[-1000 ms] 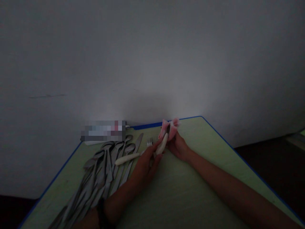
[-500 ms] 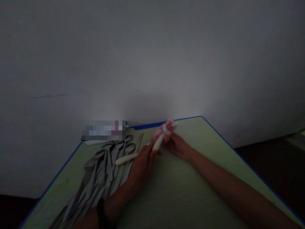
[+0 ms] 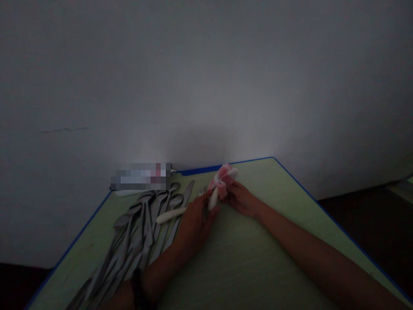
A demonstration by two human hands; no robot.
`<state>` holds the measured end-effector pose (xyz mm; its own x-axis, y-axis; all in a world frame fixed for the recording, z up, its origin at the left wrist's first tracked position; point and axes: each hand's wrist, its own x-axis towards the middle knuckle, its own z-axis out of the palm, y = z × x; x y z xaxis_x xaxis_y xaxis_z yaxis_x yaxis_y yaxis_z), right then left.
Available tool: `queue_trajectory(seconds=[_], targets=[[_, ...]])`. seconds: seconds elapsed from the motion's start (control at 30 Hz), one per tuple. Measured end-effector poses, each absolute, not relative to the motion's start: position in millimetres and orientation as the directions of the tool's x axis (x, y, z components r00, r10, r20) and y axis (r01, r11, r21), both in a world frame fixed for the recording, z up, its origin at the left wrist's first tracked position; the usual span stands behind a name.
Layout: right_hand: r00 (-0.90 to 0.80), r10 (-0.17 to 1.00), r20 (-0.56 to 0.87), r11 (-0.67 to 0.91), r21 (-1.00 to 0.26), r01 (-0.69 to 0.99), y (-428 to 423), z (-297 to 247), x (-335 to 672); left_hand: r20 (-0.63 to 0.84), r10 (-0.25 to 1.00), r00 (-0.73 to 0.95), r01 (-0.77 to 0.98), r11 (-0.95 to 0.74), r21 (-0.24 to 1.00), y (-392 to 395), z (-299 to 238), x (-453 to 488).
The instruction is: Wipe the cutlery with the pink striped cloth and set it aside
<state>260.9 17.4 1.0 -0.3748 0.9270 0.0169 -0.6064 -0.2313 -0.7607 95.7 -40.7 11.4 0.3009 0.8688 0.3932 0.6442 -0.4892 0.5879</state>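
Observation:
A cream-white handle point(image 3: 213, 199) of a utensil is gripped in my left hand point(image 3: 194, 219), tilted up to the right; its other end is out of sight. My right hand point(image 3: 241, 199) pinches a pink and white cloth point(image 3: 222, 178), which is bunched around the upper part of the handle. Fork tines point(image 3: 202, 190) show just beyond my left fingers. Beside my left hand lies another cream-white handle point(image 3: 170, 215), and whether it joins those tines is hidden. A table knife point(image 3: 189, 192) and a spoon point(image 3: 176, 200) lie close by.
Several metal spoons and other cutlery point(image 3: 129, 241) lie heaped along the left of the pale green table point(image 3: 258, 254), which has a blue edge. At the back left is a blurred-out white item point(image 3: 140, 177). A grey wall point(image 3: 206, 86) rises behind the table.
The cloth has slid down along the cream-white handle toward my left hand, covering more of it. My left fingers have shifted a little around the handle. The cutlery heap looks unchanged.

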Motion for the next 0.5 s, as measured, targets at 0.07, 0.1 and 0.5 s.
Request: queue_trajectory(seconds=[0.07, 0.1, 0.5], targets=[[-0.358, 0.933, 0.021, -0.224, -0.747, -0.626, 17.6, 1.9, 259.9, 0.399, 0.859, 0.321, 0.659, -0.505, 0.558, -39.1, 11.9, 94.9], [-0.339, 0.941, 0.018, -0.217, -0.735, -0.642, 17.8, 2.2, 259.4, 0.393, 0.859, 0.328, 0.669, -0.505, 0.545, -38.3, 12.4, 94.7], [-0.125, 0.985, -0.116, -0.171, -0.644, -0.745, 20.5, 8.4, 258.4, 0.395, 0.831, 0.391, 0.717, -0.545, 0.436, -39.0, 15.2, 97.6]])
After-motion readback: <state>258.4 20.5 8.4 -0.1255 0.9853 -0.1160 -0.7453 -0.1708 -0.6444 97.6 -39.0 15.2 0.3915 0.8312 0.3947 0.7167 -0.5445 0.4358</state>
